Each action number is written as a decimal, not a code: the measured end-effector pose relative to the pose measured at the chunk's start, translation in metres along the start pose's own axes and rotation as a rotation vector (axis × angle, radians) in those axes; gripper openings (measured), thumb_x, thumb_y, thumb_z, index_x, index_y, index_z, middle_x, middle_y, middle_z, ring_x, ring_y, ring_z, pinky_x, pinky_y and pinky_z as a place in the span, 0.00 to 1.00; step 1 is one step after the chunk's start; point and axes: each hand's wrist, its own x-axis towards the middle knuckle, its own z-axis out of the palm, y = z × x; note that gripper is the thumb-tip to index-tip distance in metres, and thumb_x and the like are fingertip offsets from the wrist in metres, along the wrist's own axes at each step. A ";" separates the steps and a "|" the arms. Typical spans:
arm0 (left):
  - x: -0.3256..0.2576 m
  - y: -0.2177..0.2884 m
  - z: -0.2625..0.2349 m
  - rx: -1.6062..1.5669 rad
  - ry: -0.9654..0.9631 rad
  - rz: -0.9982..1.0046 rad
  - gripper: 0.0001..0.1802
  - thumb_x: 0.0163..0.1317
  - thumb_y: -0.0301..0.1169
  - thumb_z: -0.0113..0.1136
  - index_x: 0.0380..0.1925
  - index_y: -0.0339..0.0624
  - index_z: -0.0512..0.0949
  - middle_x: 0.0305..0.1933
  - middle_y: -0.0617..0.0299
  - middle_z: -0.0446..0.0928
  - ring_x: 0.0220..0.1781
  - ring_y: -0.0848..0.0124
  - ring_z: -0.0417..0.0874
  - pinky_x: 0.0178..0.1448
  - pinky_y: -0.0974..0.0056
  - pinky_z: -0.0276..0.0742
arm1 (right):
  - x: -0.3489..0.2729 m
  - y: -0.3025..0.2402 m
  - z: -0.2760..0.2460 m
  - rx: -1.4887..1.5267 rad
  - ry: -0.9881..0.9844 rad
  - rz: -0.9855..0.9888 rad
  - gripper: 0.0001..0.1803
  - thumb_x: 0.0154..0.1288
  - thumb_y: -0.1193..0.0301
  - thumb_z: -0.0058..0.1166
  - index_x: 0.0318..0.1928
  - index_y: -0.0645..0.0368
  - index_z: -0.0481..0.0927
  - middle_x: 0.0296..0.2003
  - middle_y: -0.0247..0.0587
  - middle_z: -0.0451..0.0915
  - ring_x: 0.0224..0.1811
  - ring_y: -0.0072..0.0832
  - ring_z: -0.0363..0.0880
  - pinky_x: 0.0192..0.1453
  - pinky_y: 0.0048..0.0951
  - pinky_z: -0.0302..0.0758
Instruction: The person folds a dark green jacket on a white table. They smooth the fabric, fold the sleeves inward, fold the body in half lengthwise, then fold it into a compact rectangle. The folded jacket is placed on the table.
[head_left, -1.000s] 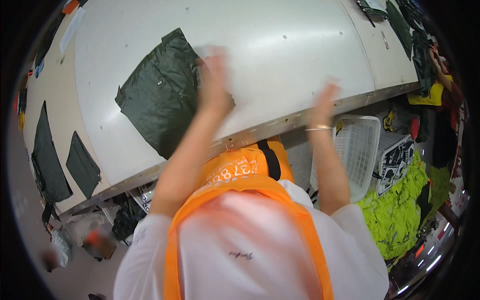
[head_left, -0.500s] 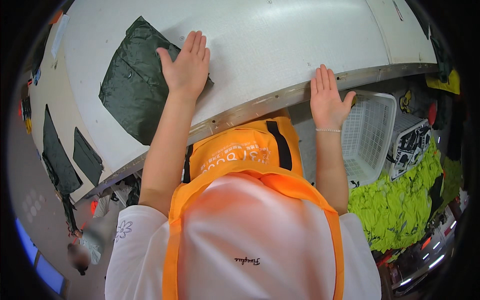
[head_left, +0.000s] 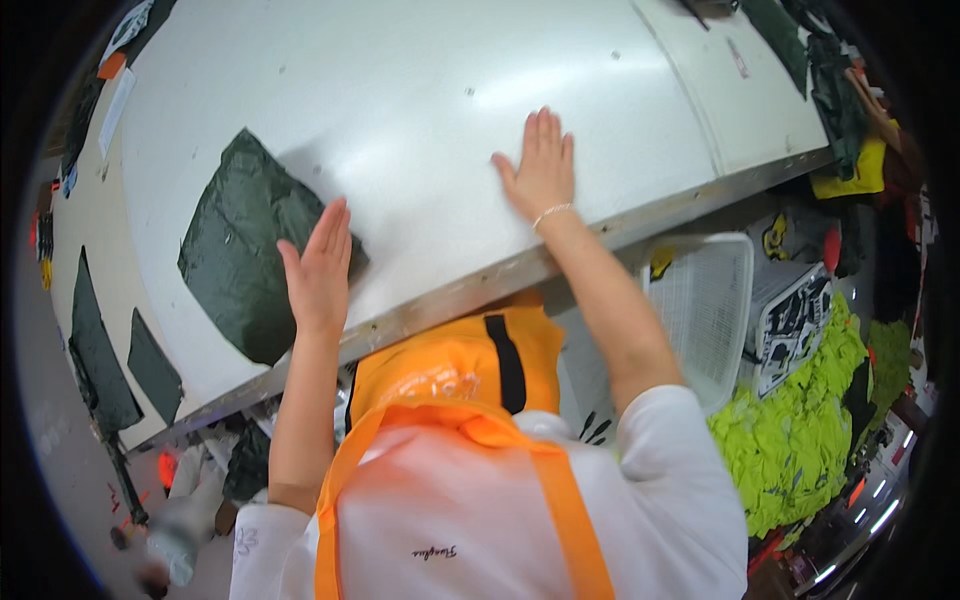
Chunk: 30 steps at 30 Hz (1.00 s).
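On the white tabletop (head_left: 430, 140) lies a dark green piece of crinkled fabric (head_left: 235, 240), left of centre. My left hand (head_left: 320, 270) is at the fabric's right edge, fingers stretched out and holding nothing; whether it presses on the cloth or hovers above it I cannot tell. Farther right, my right hand (head_left: 540, 165) is over the bare white surface with fingers extended and thumb apart. It holds nothing, and a bracelet circles its wrist.
A white plastic basket (head_left: 700, 320) stands below the table edge at right, beside a heap of bright yellow-green cloth (head_left: 790, 420). Narrow dark green pieces (head_left: 95, 340) lie at far left. Another person's arm (head_left: 875, 105) shows at far right. The metal table edge (head_left: 640, 220) runs before me.
My right hand has moved left and inward, from the table's edge onto its surface. The left hand has drawn back toward the near edge. The whole view has shifted.
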 end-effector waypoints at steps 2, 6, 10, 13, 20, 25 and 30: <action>-0.004 -0.004 0.000 -0.084 0.063 -0.029 0.46 0.66 0.64 0.21 0.67 0.34 0.55 0.73 0.55 0.51 0.75 0.65 0.48 0.75 0.62 0.37 | 0.004 0.012 -0.010 0.486 0.084 0.131 0.45 0.66 0.44 0.37 0.68 0.69 0.49 0.71 0.54 0.46 0.74 0.42 0.41 0.75 0.45 0.37; -0.018 -0.003 0.004 -0.098 0.028 0.089 0.45 0.66 0.64 0.23 0.67 0.35 0.56 0.73 0.55 0.51 0.75 0.65 0.49 0.75 0.62 0.38 | 0.025 0.100 -0.070 2.343 0.432 0.563 0.48 0.66 0.36 0.27 0.70 0.66 0.44 0.71 0.52 0.46 0.74 0.43 0.42 0.75 0.45 0.37; -0.024 -0.010 -0.002 -0.141 0.106 0.091 0.47 0.65 0.65 0.22 0.65 0.34 0.60 0.72 0.54 0.55 0.75 0.63 0.50 0.75 0.60 0.39 | 0.016 0.153 -0.084 2.551 0.271 0.423 0.49 0.63 0.33 0.22 0.72 0.57 0.43 0.72 0.49 0.44 0.74 0.49 0.40 0.74 0.48 0.36; -0.025 -0.014 0.000 -0.181 0.093 0.111 0.46 0.65 0.65 0.23 0.64 0.35 0.61 0.71 0.54 0.56 0.74 0.63 0.52 0.75 0.60 0.40 | 0.010 0.168 -0.085 2.580 0.301 0.417 0.47 0.63 0.32 0.21 0.72 0.52 0.43 0.72 0.48 0.42 0.74 0.50 0.38 0.74 0.51 0.35; -0.019 -0.022 0.014 -0.162 0.102 0.069 0.46 0.66 0.65 0.22 0.63 0.34 0.62 0.70 0.53 0.58 0.73 0.63 0.54 0.74 0.60 0.42 | -0.002 0.186 -0.074 2.655 0.320 0.422 0.46 0.64 0.33 0.22 0.72 0.51 0.44 0.72 0.48 0.43 0.75 0.41 0.39 0.74 0.52 0.36; -0.019 -0.024 0.019 -0.142 0.109 0.047 0.45 0.66 0.65 0.24 0.62 0.34 0.63 0.68 0.52 0.61 0.72 0.62 0.57 0.73 0.61 0.46 | -0.005 0.186 -0.067 2.701 0.308 0.455 0.45 0.64 0.34 0.25 0.72 0.51 0.45 0.72 0.48 0.45 0.75 0.39 0.41 0.74 0.51 0.38; -0.016 -0.020 0.010 -0.173 0.081 0.034 0.44 0.66 0.64 0.26 0.61 0.35 0.64 0.67 0.51 0.63 0.69 0.62 0.62 0.71 0.61 0.52 | -0.004 0.182 -0.067 2.635 0.317 0.466 0.43 0.66 0.36 0.24 0.71 0.53 0.47 0.71 0.48 0.48 0.74 0.39 0.45 0.73 0.52 0.41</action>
